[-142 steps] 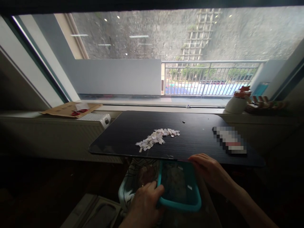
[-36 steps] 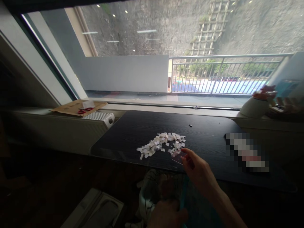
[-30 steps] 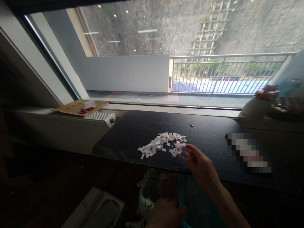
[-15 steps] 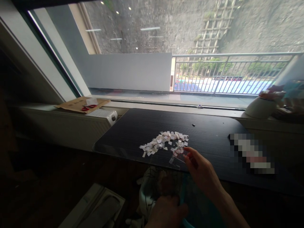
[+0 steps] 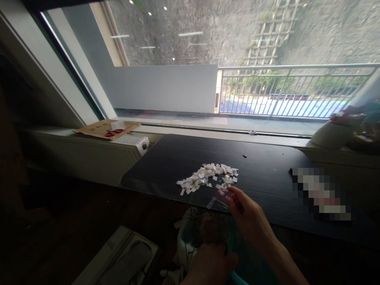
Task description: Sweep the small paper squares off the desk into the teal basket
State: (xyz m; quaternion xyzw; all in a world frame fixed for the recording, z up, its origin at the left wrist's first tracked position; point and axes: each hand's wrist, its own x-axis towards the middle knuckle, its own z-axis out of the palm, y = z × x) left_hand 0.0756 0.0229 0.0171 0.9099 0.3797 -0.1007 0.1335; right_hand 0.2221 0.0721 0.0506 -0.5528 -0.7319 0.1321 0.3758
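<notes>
A heap of small white paper scraps [image 5: 208, 176] lies on the black tabletop [image 5: 178, 158]. My right hand [image 5: 249, 215] is at the table's near edge, its fingers pinched on a small clear plastic sheet [image 5: 218, 198] with a few scraps on it. My left hand [image 5: 209, 263] is below the table edge, closed on the rim of a teal tray [image 5: 237, 277], most of which is out of view. A wastebasket [image 5: 197, 233] with a dark liner sits under the edge.
A blurred flat object [image 5: 320, 192] lies on the table's right side. A white pot [image 5: 331, 134] stands on the sill at right. Brown cardboard with red scissors [image 5: 111, 128] and a white radiator [image 5: 130, 140] are at left. A window fills the back.
My right hand rose from the teal tray to the scrap heap and now draws the clear sheet with scraps back toward the near edge. The tray has dropped lower in view.
</notes>
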